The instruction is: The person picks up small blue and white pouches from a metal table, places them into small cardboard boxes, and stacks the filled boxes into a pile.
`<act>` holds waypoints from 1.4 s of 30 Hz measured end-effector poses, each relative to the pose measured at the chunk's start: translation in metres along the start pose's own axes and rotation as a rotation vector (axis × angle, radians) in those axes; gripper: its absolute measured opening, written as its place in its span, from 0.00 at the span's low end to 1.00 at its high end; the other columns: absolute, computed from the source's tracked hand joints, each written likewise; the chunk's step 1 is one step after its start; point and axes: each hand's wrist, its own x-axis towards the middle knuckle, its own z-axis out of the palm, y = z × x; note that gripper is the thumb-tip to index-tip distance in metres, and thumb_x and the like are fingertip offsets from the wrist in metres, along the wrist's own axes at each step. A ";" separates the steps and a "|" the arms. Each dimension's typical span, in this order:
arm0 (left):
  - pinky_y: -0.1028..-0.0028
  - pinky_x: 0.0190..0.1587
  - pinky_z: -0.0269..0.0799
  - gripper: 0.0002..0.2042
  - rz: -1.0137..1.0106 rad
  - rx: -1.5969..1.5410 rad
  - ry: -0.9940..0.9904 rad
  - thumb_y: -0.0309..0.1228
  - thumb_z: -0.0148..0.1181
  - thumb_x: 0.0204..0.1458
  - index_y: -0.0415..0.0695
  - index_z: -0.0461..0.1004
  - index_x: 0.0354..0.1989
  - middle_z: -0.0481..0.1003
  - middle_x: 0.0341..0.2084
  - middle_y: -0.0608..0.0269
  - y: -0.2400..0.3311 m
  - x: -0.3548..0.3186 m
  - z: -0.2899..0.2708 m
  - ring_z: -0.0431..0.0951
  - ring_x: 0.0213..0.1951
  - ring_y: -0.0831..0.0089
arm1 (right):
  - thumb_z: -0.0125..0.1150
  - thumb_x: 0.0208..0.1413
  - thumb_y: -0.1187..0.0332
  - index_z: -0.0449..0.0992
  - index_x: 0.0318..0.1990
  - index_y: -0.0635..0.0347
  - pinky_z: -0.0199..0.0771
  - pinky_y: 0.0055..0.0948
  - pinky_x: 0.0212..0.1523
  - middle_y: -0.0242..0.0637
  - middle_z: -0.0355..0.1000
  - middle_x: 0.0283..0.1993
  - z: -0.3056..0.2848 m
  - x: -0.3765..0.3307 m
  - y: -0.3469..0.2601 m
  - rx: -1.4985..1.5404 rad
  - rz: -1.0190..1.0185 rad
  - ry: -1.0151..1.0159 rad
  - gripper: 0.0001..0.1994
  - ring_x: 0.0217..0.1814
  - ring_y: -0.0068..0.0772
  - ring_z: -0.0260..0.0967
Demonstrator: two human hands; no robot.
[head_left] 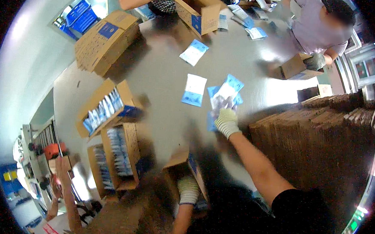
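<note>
My right hand (226,118), in a striped knit glove with grey fingers, reaches out over a small cluster of blue and white packets. Its fingers close on the near end of one packet (229,86); others show beneath and beside it. My left hand (188,189), gloved the same way, is inside an open cardboard box (177,163) at the table's near edge. The box walls and shadow hide its fingers. Just left of the cluster lies a single packet (194,90), and another packet (194,52) rests farther back.
Cartons filled with rows of packets (104,109) (120,151) stand at the left. A large closed carton (106,41) is behind them. Flattened cardboard (314,146) is stacked at right. Co-workers handle a box (198,14) at the back and a box (300,67) at far right.
</note>
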 end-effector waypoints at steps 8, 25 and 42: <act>0.61 0.30 0.70 0.15 0.035 -0.131 0.132 0.39 0.45 0.48 0.42 0.75 0.30 0.75 0.29 0.51 -0.022 -0.009 0.032 0.75 0.30 0.55 | 0.49 0.48 0.60 0.60 0.54 0.48 0.57 0.44 0.54 0.42 0.59 0.56 -0.006 -0.036 -0.018 -0.216 -0.716 -0.211 0.23 0.55 0.40 0.60; 0.61 0.32 0.69 0.14 -0.029 -0.047 0.201 0.40 0.48 0.46 0.44 0.75 0.31 0.74 0.30 0.50 -0.037 -0.007 0.059 0.74 0.32 0.56 | 0.53 0.43 0.65 0.76 0.33 0.58 0.69 0.40 0.41 0.43 0.72 0.36 -0.033 -0.057 -0.015 -0.342 -0.825 -0.285 0.11 0.38 0.45 0.70; 0.61 0.38 0.69 0.16 -0.061 -0.137 0.005 0.41 0.49 0.45 0.44 0.75 0.36 0.74 0.35 0.49 -0.003 -0.030 -0.017 0.74 0.37 0.55 | 0.50 0.46 0.61 0.70 0.39 0.51 0.67 0.37 0.42 0.39 0.71 0.36 -0.003 -0.039 -0.024 -0.589 -1.303 -0.374 0.12 0.41 0.40 0.68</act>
